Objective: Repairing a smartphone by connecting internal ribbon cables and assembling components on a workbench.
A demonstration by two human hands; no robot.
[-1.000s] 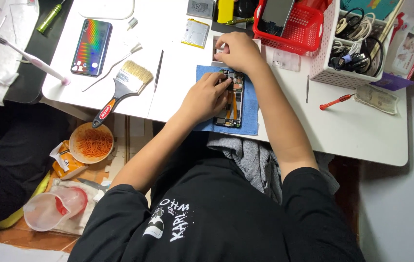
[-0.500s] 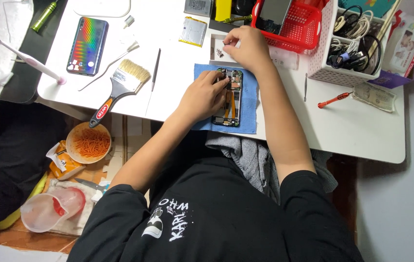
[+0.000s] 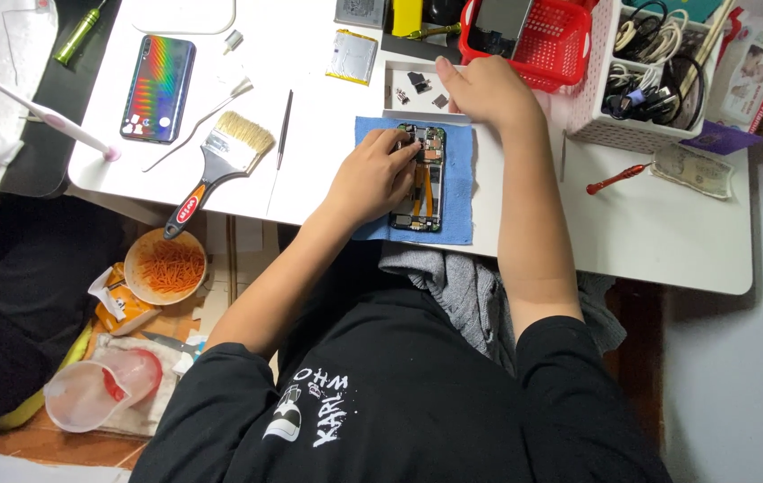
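– Since half a second ago, what has changed?

– Only the right hand (image 3: 487, 89). It has slid a little to the right along the small white tray (image 3: 404, 89) of loose parts, towards the red basket (image 3: 542, 45). The left hand (image 3: 370, 179) and the opened phone (image 3: 424, 179) lie where they did.

– Where is the phone exactly?

– Flat on the blue cloth (image 3: 457, 197), near the front edge of the white table (image 3: 649, 233). Its back is off and its insides are showing.

– And the hands?

– The left hand rests on the phone's left side, its fingers curled over the upper part and pressing it down onto the cloth. The right hand is knuckles up, with its fingertips down at the tray. I cannot tell whether it has a part pinched or is just touching.

– So what stage is this, would you say?

– I would say picking a small part out of the tray while the phone is held still. Neither hand holds a tool. The red screwdriver (image 3: 618, 177) lies well apart to the right, and the paintbrush (image 3: 220, 161) well apart to the left.

– What would the next move need?

– A fine pinch with the right fingertips, and a short, careful carry to the open phone just beside the tray. The left hand would need to keep the phone from sliding on the cloth.
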